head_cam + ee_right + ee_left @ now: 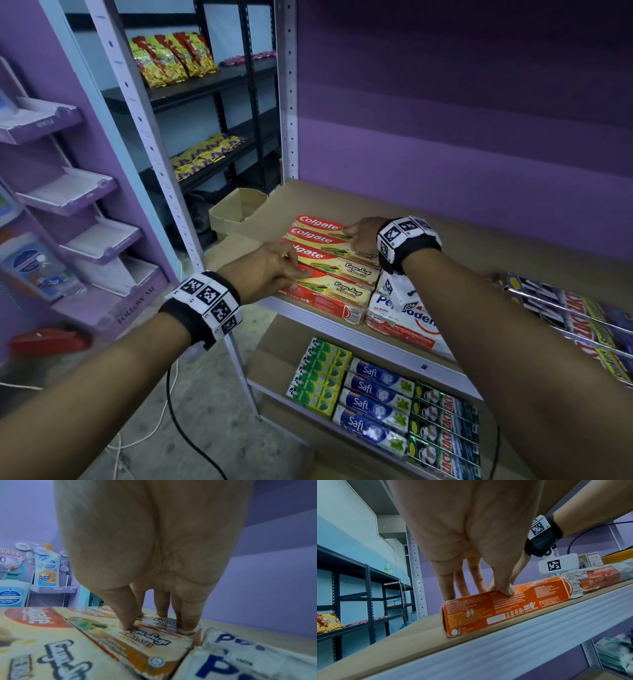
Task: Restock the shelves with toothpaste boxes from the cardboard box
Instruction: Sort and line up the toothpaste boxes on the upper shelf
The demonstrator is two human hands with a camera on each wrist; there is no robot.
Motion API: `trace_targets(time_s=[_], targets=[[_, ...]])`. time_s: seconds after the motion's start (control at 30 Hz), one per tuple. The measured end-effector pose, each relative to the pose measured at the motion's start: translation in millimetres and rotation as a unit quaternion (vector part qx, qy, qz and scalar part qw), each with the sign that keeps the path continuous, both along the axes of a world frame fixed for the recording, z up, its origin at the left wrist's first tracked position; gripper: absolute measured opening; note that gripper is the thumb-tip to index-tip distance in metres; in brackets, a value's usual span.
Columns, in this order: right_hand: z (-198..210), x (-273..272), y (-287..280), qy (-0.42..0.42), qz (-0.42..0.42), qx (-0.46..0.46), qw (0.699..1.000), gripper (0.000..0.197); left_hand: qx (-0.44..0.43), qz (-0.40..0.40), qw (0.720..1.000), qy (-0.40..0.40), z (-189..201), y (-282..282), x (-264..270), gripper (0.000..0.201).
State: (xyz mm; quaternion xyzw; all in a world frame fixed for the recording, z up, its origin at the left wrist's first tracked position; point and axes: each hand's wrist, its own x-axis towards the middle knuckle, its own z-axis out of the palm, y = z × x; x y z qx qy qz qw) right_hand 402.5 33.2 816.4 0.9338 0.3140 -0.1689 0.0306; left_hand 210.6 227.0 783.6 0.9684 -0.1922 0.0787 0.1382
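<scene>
Several red-and-cream Colgate boxes (pixel 342 270) lie flat side by side at the left front of the brown shelf board (pixel 479 240). My left hand (pixel 294 270) rests on the nearest boxes. In the left wrist view the left hand (pixel 479 592) has straight fingers on the top of the front box (pixel 505 605) and its thumb at the top front edge. My right hand (pixel 352 236) lies on the farther boxes. Its straight fingertips press down on the Colgate boxes (pixel 102 635) in the right wrist view (pixel 159 615). An open cardboard box (pixel 236 210) stands beyond the shelf's left corner.
White Pepsodent boxes (pixel 404 322) lie right of the Colgate row, dark boxes (pixel 575 315) farther right. The lower shelf holds green, Safi (pixel 373 394) and dark boxes. A metal upright (pixel 287 102) stands at the shelf's left back corner. A purple display rack (pixel 85 192) is at left.
</scene>
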Motion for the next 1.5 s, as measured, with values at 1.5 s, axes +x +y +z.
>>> trace_targets(time_s=[1.5], targets=[[21, -98, -160, 0.138, -0.046, 0.045, 0.988, 0.132, 0.098, -0.012, 0.949, 0.300, 67, -86, 64, 0.093]])
